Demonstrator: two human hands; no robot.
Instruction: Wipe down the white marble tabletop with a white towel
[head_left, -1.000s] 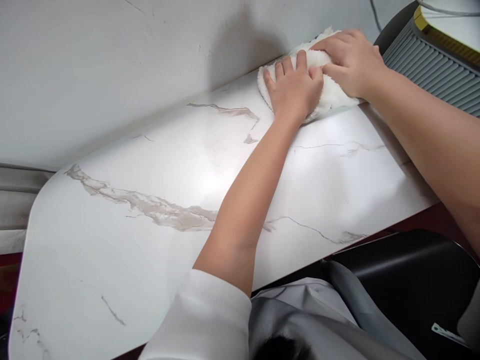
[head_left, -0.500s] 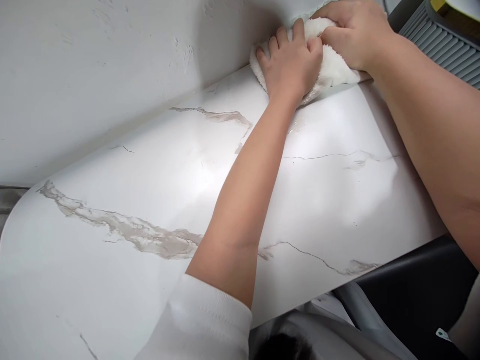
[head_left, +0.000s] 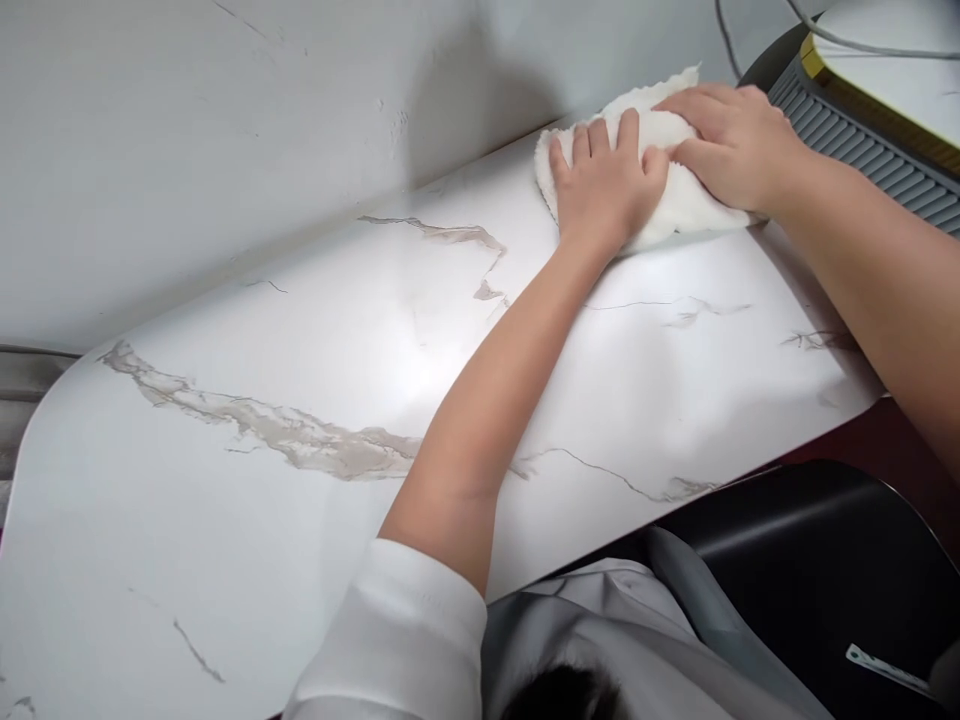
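Pale wall (head_left: 187, 150) — partly shadowed, black chair (head_left: 810, 560)

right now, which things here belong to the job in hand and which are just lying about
In use:
- white cloth, under both hands
- left hand and right hand
- marbled tabletop, beneath the cloth

Just about:
- black seat
- grey ribbed object
- white-topped object beside it

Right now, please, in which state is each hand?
Left hand: open, spread on the white cloth.
Right hand: also on the cloth; whether it grips cannot be told.
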